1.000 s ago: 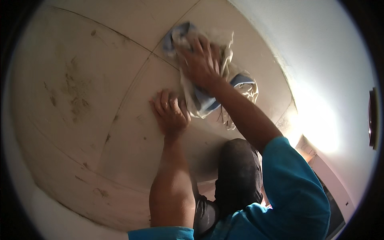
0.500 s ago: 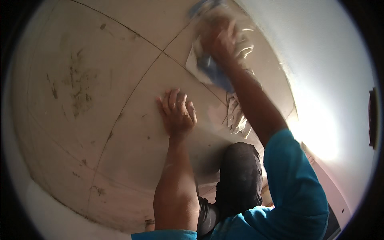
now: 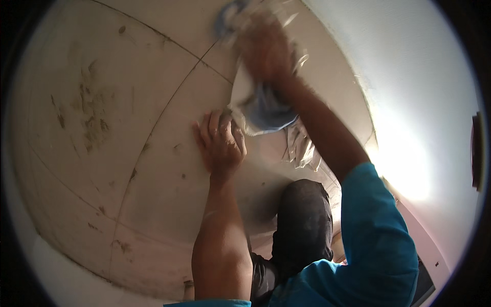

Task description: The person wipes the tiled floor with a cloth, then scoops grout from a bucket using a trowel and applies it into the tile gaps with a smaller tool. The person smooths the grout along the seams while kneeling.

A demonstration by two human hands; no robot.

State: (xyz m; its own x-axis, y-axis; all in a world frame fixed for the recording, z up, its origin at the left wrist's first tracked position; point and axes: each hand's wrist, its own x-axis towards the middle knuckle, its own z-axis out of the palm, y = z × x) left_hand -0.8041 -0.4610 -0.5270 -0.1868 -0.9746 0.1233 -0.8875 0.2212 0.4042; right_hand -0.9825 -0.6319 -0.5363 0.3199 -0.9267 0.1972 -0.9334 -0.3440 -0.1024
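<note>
Cloth (image 3: 268, 110) (blue-white) — under blurred right fingers (image 3: 260, 31), on tiled floor (image 3: 169, 138).

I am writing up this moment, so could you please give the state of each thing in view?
Right hand: on the cloth, blurred; grip unclear.
Cloth: rumpled, partly under the right hand.
Pale fabric: in folds, beside the cloth; whether joined to it, unclear.
Left hand: resting on the floor, fingers slightly apart.
Floor: stained with dark marks.
Knee: bent.
Wall: brightly lit.
</note>
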